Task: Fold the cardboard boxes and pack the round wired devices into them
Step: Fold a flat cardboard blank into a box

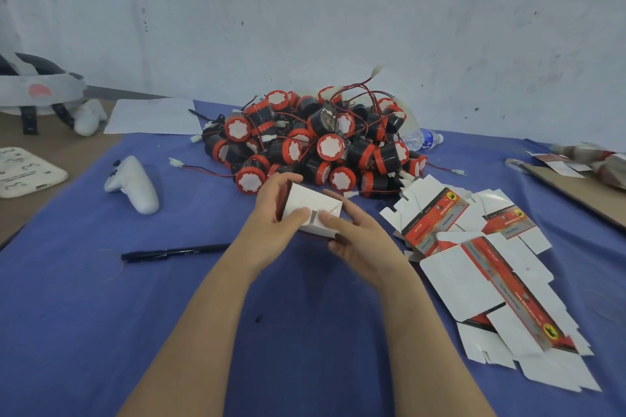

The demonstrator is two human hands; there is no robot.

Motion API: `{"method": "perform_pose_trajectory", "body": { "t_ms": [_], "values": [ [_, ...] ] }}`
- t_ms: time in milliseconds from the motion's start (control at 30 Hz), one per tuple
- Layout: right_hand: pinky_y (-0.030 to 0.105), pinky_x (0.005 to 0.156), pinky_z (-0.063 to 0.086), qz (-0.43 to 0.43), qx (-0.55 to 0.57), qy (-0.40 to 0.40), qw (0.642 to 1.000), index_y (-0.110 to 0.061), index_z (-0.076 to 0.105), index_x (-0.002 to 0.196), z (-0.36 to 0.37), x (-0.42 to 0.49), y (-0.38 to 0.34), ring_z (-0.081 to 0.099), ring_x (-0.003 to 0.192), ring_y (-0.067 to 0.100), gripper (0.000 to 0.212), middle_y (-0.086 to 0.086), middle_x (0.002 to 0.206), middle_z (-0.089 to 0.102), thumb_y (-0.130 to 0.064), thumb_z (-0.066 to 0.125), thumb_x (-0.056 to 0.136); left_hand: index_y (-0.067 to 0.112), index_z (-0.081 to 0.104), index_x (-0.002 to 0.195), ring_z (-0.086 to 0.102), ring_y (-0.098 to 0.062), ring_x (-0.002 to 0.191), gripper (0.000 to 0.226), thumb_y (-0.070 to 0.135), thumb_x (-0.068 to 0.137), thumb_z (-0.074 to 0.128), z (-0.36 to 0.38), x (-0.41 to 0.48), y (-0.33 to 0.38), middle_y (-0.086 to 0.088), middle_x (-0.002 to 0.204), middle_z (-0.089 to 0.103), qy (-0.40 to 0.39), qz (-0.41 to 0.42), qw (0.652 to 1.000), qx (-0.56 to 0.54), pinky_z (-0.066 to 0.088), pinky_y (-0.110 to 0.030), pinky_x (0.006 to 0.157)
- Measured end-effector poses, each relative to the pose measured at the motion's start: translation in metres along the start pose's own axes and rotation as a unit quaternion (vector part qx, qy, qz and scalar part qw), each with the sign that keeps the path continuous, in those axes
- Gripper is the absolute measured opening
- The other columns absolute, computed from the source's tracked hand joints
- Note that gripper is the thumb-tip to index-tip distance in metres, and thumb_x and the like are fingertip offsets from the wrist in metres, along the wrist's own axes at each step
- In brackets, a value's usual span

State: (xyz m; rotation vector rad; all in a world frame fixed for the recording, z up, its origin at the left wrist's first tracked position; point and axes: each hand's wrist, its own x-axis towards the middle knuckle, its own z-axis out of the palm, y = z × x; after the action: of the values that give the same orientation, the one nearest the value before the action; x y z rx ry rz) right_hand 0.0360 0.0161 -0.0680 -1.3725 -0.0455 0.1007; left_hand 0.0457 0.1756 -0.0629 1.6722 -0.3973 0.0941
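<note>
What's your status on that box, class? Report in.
Left hand and right hand both grip the half-folded box, thumbs on its flap. Device pile just behind, untouched. Flat boxes lie right. Nothing blocking.

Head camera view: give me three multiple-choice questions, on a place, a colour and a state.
1. Where is the black pen? A on the blue cloth; B on the device pile; C inside the box.
2. The round wired devices' rims are: A green; B red; C yellow.
3. The cardboard box is: A lying flat; B held in both hands; C crushed.
Answers: A, it lies on bare cloth; B, red rings throughout the pile; B, left hand and right hand grip it.
</note>
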Motion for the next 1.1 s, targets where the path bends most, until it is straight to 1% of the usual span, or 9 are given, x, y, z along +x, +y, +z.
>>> {"method": "perform_pose_trajectory", "body": {
  "t_ms": [267,400,500,633,733,800,900,967,1100],
  "values": [
    [0.019,0.06,0.049,-0.092,-0.157,0.04,0.982,-0.028,0.055,0.122,0.005,0.005,0.005,0.061,0.08,0.008,0.038,0.0,0.117,0.063,-0.011,0.064,0.089,0.043,0.039,0.108,0.048,-0.01,0.11,0.048,-0.002,0.092,0.045,0.0,0.003,-0.006,0.0,0.132,0.043,0.01,-0.033,0.999,-0.015,0.042,-0.016,0.075],
    [0.018,0.056,0.049,-0.108,-0.17,0.063,0.978,-0.03,0.056,0.113,0.008,0.006,0.006,0.06,0.072,0.005,0.036,0.0,0.113,0.063,-0.005,0.062,0.087,0.04,0.042,0.104,0.047,-0.014,0.115,0.051,-0.009,0.089,0.04,0.007,0.004,-0.007,0.0,0.131,0.043,0.027,-0.022,0.999,-0.026,0.043,-0.02,0.082],
    [0.019,0.057,0.049,-0.106,-0.151,0.071,0.98,-0.032,0.058,0.112,0.008,0.006,0.007,0.061,0.08,0.011,0.037,0.001,0.111,0.066,-0.004,0.061,0.087,0.038,0.043,0.103,0.048,-0.013,0.112,0.051,-0.011,0.088,0.04,0.011,0.005,-0.008,0.001,0.128,0.043,0.048,-0.01,0.998,-0.031,0.043,-0.013,0.076],
    [0.025,0.072,0.049,-0.088,-0.076,0.002,0.993,-0.039,0.057,0.121,0.01,0.007,0.006,0.059,0.094,0.014,0.05,-0.001,0.122,0.063,0.001,0.05,0.091,0.031,0.043,0.11,0.052,-0.002,0.097,0.048,-0.011,0.087,0.04,0.01,0.006,-0.008,0.005,0.114,0.05,0.105,-0.002,0.993,-0.059,0.043,-0.004,0.063],
    [0.028,0.082,0.05,-0.092,-0.046,-0.055,0.993,-0.039,0.052,0.131,0.009,0.005,0.002,0.061,0.096,0.009,0.062,-0.01,0.135,0.056,0.005,0.04,0.091,0.033,0.046,0.105,0.053,0.015,0.083,0.048,-0.011,0.087,0.038,0.007,0.007,-0.008,0.014,0.105,0.054,0.153,0.002,0.982,-0.111,0.042,-0.003,0.064],
    [0.026,0.082,0.049,-0.094,-0.053,-0.084,0.991,-0.044,0.053,0.13,0.008,0.002,0.0,0.059,0.092,0.004,0.06,-0.019,0.137,0.052,-0.001,0.043,0.089,0.034,0.048,0.102,0.054,0.016,0.081,0.049,-0.011,0.086,0.039,0.004,0.009,-0.009,0.014,0.103,0.055,0.182,0.002,0.974,-0.136,0.044,-0.007,0.068],
    [0.026,0.082,0.048,-0.09,-0.097,-0.101,0.986,-0.05,0.058,0.121,0.01,0.0,-0.001,0.056,0.093,0.001,0.052,-0.032,0.132,0.051,-0.009,0.049,0.091,0.031,0.049,0.105,0.055,0.003,0.09,0.047,-0.011,0.086,0.039,0.002,0.011,-0.012,0.012,0.102,0.057,0.201,-0.009,0.964,-0.173,0.045,-0.016,0.075],
    [0.025,0.08,0.049,-0.092,-0.109,-0.075,0.987,-0.043,0.069,0.11,0.014,0.001,0.0,0.054,0.083,0.002,0.036,-0.032,0.125,0.054,-0.015,0.049,0.098,0.03,0.05,0.104,0.055,-0.005,0.094,0.047,-0.012,0.086,0.038,0.003,0.012,-0.012,0.009,0.102,0.057,0.195,-0.013,0.963,-0.187,0.046,-0.019,0.077],
    [0.014,0.061,0.047,-0.152,-0.206,0.032,0.966,-0.022,0.075,0.095,0.018,0.003,0.003,0.052,0.062,0.0,0.024,-0.019,0.085,0.061,-0.02,0.051,0.099,0.032,0.051,0.101,0.056,-0.006,0.097,0.05,-0.014,0.084,0.041,0.005,0.01,-0.012,0.006,0.106,0.057,0.17,0.002,0.973,-0.158,0.048,-0.013,0.07]
  ]
}}
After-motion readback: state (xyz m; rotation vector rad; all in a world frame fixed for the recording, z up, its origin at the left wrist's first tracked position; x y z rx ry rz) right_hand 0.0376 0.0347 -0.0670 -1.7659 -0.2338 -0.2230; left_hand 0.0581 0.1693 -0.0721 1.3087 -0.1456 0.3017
